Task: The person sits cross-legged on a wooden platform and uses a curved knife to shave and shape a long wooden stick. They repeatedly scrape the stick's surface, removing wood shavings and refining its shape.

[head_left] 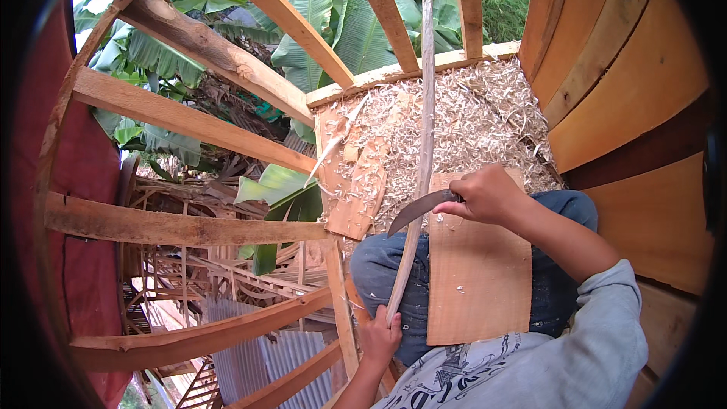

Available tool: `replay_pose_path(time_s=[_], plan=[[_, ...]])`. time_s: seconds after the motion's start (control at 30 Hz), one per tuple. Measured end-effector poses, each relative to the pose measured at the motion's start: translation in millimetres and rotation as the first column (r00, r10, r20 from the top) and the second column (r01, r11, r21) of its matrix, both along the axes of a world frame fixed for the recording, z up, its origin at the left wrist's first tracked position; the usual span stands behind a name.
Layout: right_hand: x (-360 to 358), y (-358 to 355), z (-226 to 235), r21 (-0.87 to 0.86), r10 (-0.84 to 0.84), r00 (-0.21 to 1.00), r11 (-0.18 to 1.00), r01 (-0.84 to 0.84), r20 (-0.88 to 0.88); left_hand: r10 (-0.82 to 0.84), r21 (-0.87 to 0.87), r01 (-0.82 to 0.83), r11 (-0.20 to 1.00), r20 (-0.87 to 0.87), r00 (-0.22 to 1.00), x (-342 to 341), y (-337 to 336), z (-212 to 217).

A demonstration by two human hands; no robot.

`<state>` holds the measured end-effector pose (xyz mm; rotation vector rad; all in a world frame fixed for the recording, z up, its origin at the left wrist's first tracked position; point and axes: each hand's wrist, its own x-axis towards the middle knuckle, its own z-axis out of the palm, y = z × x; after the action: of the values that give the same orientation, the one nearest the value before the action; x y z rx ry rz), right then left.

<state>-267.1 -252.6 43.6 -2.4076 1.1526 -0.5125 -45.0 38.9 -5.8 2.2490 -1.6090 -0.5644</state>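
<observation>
My right hand [488, 195] is closed round the dark handle of a knife. The curved blade of this knife [419, 210] crosses a long, thin wooden pole [426, 106], apparently against it. Low down, my left hand [381, 339] grips the pole near its lower end. From there the pole slants up past my knee and rises over the shavings toward the far rail. A flat wooden board [479, 280] lies across my lap, just right of the pole, with a few small chips on it.
Curled wood shavings [485, 113] cover the floor ahead, with loose plank pieces [367, 182] among them. Wooden slats [189, 226] form an open railing at left and front. A plank wall [644, 83] stands close on the right. Banana leaves [310, 23] hang outside.
</observation>
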Motion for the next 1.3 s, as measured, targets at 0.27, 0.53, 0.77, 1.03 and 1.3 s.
replay_pose_path(time_s=[0.27,0.53,0.77,1.03,1.3], plan=[[-5,-4,-4,-0.161,0.139,0.987,0.975,-0.15,-0.078,-0.023,0.013,0.022,1.0,0.08,0.997,-1,-1,-1],[-4,-15,-6,0.028,0.06,0.997,0.998,-0.061,0.056,-0.001,0.017,0.0,1.0,0.02,1.0,-1,-4,4],[-15,-47,-9,0.223,-0.224,0.951,0.959,0.175,0.215,0.015,0.055,-0.012,0.998,-0.059,0.998,-3,-8,4],[-12,-56,-3,0.342,-0.234,0.954,0.926,0.16,0.188,-0.003,0.064,0.008,0.998,-0.074,0.997,0,-9,8],[-13,-32,-16,-0.23,0.315,0.944,0.916,-0.329,-0.1,-0.015,0.025,0.017,1.0,-0.062,0.998,4,-8,5]])
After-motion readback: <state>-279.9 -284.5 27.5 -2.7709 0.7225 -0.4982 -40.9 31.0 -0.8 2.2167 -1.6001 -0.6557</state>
